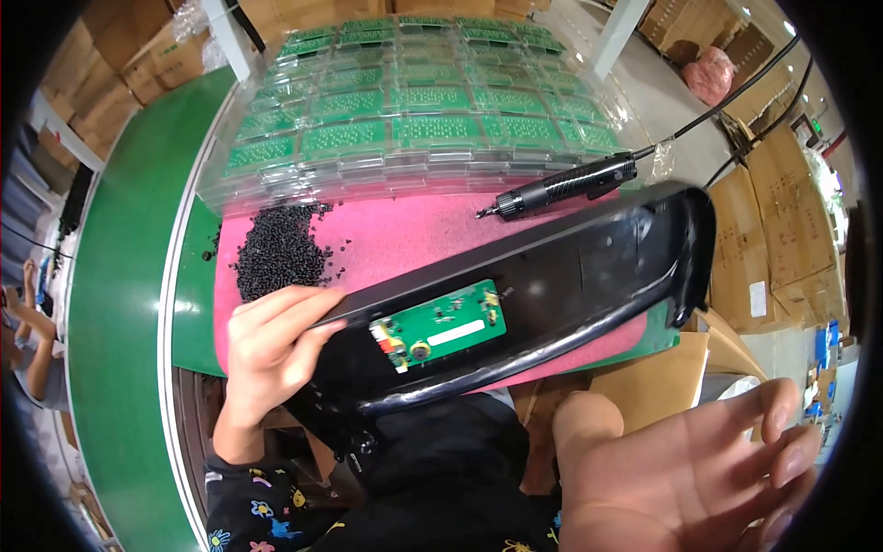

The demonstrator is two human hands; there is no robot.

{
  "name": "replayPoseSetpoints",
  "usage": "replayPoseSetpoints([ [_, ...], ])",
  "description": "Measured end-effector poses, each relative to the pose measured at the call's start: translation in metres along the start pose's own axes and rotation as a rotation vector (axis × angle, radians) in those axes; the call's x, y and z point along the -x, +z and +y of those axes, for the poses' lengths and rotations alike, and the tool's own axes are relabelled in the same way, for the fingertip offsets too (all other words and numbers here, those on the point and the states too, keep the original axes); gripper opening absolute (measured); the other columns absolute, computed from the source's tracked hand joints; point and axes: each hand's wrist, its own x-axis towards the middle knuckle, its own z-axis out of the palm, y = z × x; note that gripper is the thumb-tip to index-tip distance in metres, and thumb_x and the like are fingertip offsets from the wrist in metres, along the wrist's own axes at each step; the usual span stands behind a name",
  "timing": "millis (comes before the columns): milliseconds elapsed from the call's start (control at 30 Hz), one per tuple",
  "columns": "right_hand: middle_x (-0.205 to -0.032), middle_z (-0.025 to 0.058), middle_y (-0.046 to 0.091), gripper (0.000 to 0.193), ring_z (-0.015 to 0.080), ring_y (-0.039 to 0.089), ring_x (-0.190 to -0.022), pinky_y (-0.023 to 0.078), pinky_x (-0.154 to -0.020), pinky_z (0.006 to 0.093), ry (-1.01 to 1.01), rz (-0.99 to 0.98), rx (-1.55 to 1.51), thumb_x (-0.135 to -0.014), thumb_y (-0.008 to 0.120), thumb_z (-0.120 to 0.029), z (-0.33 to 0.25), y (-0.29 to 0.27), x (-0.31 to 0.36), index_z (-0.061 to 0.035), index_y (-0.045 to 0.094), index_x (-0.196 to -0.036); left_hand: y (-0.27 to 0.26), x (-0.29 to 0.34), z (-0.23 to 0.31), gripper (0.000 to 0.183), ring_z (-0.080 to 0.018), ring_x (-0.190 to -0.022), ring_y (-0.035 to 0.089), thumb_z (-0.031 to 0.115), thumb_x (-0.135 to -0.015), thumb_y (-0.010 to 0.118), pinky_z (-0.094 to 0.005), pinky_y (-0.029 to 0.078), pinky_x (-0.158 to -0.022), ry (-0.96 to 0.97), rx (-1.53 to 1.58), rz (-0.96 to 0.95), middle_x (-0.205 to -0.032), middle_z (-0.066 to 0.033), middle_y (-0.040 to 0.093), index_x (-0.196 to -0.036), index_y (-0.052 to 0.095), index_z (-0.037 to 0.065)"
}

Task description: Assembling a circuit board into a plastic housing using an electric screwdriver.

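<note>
My left hand [276,345] is closed on the left end of a long black plastic housing [570,271], fingers over its upper edge. The housing is tilted, its hollow inner side towards me, and it slants up to the right. Inside it lies a green circuit board [446,322] with small components and a white strip. My right hand [681,474] is off to the lower right, palm up and fingers apart, holding nothing. Beyond the housing, a black electric screwdriver [566,189] lies with its bit pointing left. A heap of small black screws [280,248] sits at the left.
A pink mat [395,225] covers the work surface. Behind it, stacked clear plastic trays [423,158] hold several green circuit boards. A green conveyor belt [120,304] runs along the left, with another person's hand [35,322] past it. Cardboard boxes [777,235] stand at the right.
</note>
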Motion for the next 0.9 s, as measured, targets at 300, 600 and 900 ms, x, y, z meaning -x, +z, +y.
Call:
replayPoseSetpoints([
  [300, -0.118, 0.0086, 0.056, 0.047, 0.0313, 0.056, -0.115, 0.046, -0.101, 0.0509, -0.076, -0.036, -0.32, -0.067, 0.088, -0.002, 0.04, 0.008, -0.014, -0.0067, 0.057, -0.103, -0.061, 0.135, -0.047, 0.019, -0.0124, -0.084, 0.066, 0.012, -0.101, 0.065, -0.0261, 0.053, -0.076, -0.496, 0.036, 0.86, -0.098, -0.0052, 0.071, -0.111, 0.069, -0.004],
  [600, -0.105, 0.0058, 0.057, 0.029, 0.0274, 0.058, -0.107, 0.047, -0.094, 0.0461, -0.292, -0.178, -0.466, -0.075, 0.077, -0.011, 0.026, -0.022, -0.012, -0.0071, 0.059, -0.098, -0.139, 0.172, -0.032, 0.01, -0.0275, -0.081, 0.073, 0.005, -0.079, 0.06, -0.0424, 0.062, -0.079, -0.845, 0.873, 1.265, -0.089, -0.0116, 0.072, -0.089, 0.062, 0.002],
  [900, -0.093, 0.0029, 0.058, 0.017, 0.0234, 0.059, -0.099, 0.048, -0.087, 0.0412, -0.443, -0.398, -0.377, -0.083, 0.067, -0.02, 0.008, -0.046, -0.027, -0.0075, 0.06, -0.092, -0.234, 0.302, -0.166, 0.032, -0.0324, -0.099, 0.07, 0.016, -0.088, 0.059, -0.0479, 0.059, -0.09, -0.783, 0.929, 1.393, -0.116, -0.0153, 0.07, -0.116, 0.063, 0.0],
])
